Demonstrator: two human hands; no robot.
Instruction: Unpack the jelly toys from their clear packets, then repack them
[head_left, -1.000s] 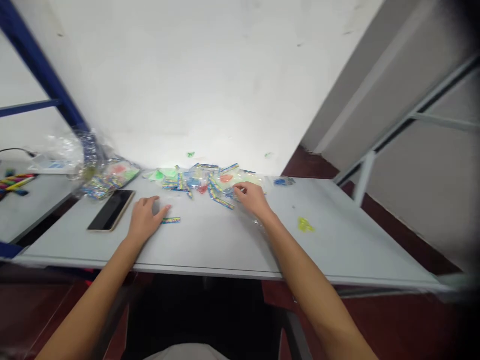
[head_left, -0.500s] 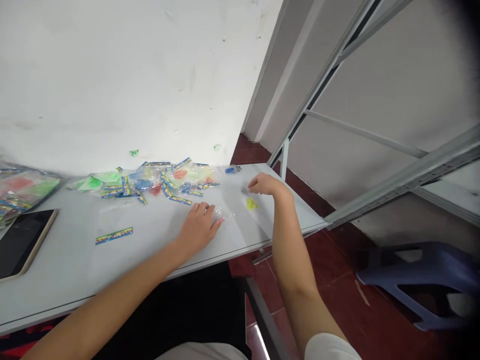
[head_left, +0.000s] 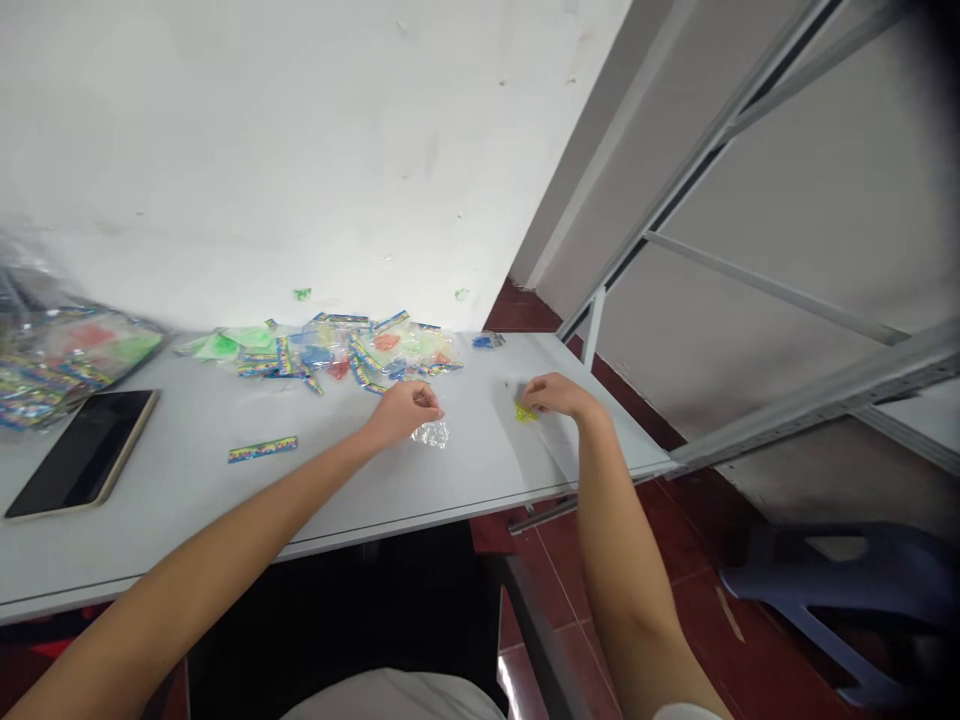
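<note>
Across the white tabletop [head_left: 480, 470], on the head view, my right fingers [head_left: 544, 392] curl onto a small yellow-green plastic piece [head_left: 525, 413], hold unclear; my left hand [head_left: 405, 415] bunches at a crumpled clear plastic scrap [head_left: 431, 434], grip also unclear.

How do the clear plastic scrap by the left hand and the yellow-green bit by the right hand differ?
The clear plastic scrap is see-through and crinkled, while the yellow-green piece is brightly coloured. The scrap looks larger than the piece. The scrap lies at the fingers of the left hand, and the piece lies at the fingertips of the right hand. Both lie on the pale table top.
</note>
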